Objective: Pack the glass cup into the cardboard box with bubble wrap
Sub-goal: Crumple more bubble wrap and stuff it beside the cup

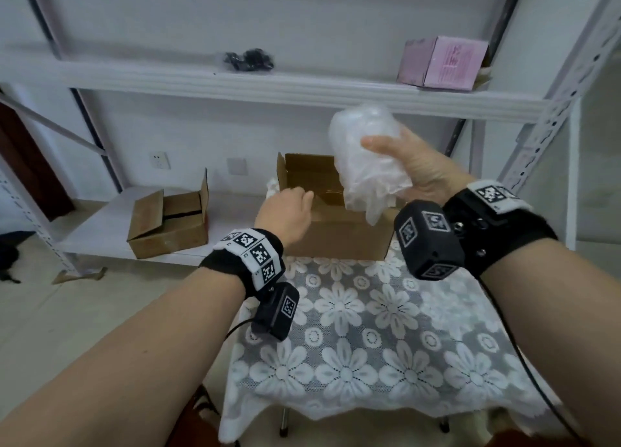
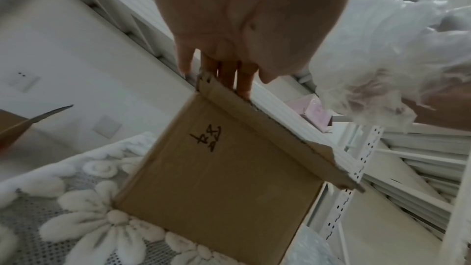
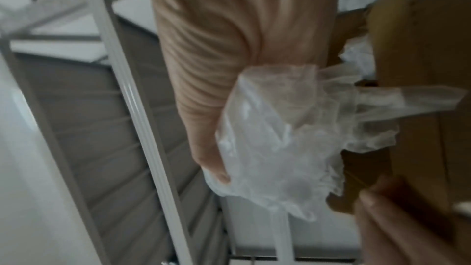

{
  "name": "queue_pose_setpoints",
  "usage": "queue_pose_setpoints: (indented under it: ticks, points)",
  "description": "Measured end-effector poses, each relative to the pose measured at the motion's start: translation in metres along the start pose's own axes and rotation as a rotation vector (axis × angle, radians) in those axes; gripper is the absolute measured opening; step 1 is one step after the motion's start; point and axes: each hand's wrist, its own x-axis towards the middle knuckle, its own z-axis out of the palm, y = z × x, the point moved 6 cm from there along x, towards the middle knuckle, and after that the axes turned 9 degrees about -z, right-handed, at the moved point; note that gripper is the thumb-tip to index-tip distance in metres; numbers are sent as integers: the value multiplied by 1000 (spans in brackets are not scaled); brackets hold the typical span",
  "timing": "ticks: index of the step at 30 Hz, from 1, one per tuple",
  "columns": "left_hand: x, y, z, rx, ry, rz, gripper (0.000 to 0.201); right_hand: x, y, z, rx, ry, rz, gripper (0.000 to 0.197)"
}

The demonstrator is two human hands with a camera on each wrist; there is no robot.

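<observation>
An open cardboard box (image 1: 339,235) stands at the far edge of the lace-covered table (image 1: 369,345). My left hand (image 1: 285,211) grips the near-left flap of the box (image 2: 221,168), fingers (image 2: 229,76) curled over its edge. My right hand (image 1: 413,167) holds the glass cup wrapped in bubble wrap (image 1: 366,161) in the air above the box's right side, thumb across its front. The wrapped cup (image 3: 275,138) hangs beside the box (image 3: 428,67) in the right wrist view, loose wrap trailing from its lower end. The glass itself is hidden by the wrap.
A second open cardboard box (image 1: 171,224) sits on the low shelf at the left. The white upper shelf (image 1: 268,87) carries a pink box (image 1: 443,63) and a bag of black items (image 1: 248,60). Metal shelf posts (image 1: 544,127) rise at the right.
</observation>
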Motion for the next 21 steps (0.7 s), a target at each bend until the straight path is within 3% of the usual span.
queue_pose_setpoints:
  ticks: [4, 10, 14, 16, 18, 20, 21]
  points:
    - [12, -16, 3, 5, 24, -68, 25, 27, 9, 20, -255, 8, 48, 70]
    - [23, -8, 36, 205, -216, -78, 30, 51, 24, 32, -457, -70, 329, 55]
    - [27, -5, 42, 224, -251, -14, 43, 75, 35, 33, -640, -78, 465, 70]
    - [29, -10, 42, 175, -269, 14, 39, 87, 39, 36, -688, -79, 471, 74]
    - [30, -15, 42, 156, -276, 41, 36, 101, 43, 40, -757, -115, 437, 65]
    - [27, -14, 42, 196, -280, 84, 30, 108, 45, 47, -940, -189, 360, 52]
    - [25, -14, 42, 210, -277, 104, 27, 115, 47, 50, -1101, -248, 296, 54]
